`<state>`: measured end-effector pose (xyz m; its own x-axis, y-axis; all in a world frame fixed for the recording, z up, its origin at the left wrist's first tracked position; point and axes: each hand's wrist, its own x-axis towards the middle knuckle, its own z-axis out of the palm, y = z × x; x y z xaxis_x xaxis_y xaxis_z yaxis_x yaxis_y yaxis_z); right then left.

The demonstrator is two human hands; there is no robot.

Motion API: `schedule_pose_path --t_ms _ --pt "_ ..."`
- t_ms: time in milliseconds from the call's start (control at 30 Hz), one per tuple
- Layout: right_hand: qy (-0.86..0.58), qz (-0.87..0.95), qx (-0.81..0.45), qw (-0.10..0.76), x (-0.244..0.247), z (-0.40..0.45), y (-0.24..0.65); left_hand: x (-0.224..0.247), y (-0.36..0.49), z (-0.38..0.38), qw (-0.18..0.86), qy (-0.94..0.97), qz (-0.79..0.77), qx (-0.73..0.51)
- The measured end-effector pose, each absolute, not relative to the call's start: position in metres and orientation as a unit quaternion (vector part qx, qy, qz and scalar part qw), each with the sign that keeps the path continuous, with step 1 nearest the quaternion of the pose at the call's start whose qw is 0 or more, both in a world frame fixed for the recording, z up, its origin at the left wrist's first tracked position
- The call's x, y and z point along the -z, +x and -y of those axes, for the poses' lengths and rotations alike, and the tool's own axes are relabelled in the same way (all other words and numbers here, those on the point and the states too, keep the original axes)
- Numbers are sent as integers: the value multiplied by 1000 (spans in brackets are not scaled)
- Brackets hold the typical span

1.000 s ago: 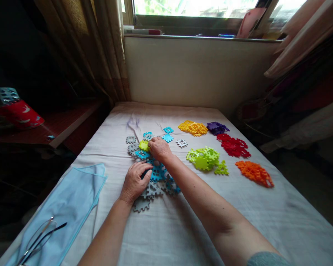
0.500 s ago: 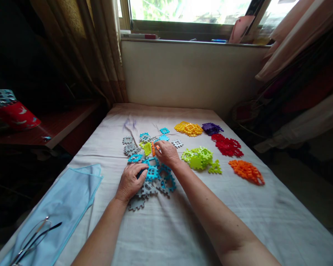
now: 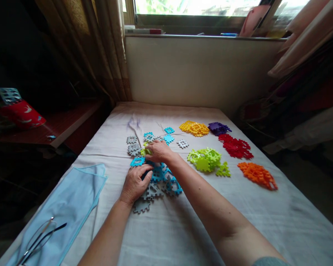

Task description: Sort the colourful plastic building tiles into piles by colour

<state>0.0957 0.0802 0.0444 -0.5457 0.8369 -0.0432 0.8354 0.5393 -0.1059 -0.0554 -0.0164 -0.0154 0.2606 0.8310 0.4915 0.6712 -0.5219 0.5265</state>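
My left hand (image 3: 135, 184) rests at the near left edge of a mixed pile of toothed plastic building pieces, thumb apart from the fingers. Under and beside it are blue pieces (image 3: 158, 174) and grey pieces (image 3: 154, 190). A separate blue piece (image 3: 138, 161) lies just past its fingertips. My right hand (image 3: 158, 150) reaches over the far side of the pile, its fingers closed at a lime green piece (image 3: 146, 151). The palm side of that hand is hidden. Grey pieces (image 3: 133, 149) lie to the left of it.
Sorted heaps of yellow (image 3: 194, 128), purple (image 3: 219, 128), red (image 3: 235, 146), lime green (image 3: 205, 159) and orange pieces (image 3: 257, 175) lie to the right on the bedsheet. A blue cloth (image 3: 63, 199) with eyeglasses (image 3: 41, 236) is at left. A wall stands behind.
My right hand has moved slightly left and nearer, onto the lime green piece. The orange piece seen at its fingertips is now out of sight. My left hand stays on the pile.
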Motion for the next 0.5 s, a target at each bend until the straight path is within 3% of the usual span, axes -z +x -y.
schedule_pose_path --t_ms 233,500 --pt "-500 865 -45 11 -44 -78 99 13 -57 17 130 763 -480 -413" --pt "-519 849 -50 85 -37 -72 95 8 -56 18 144 747 -494 -420"
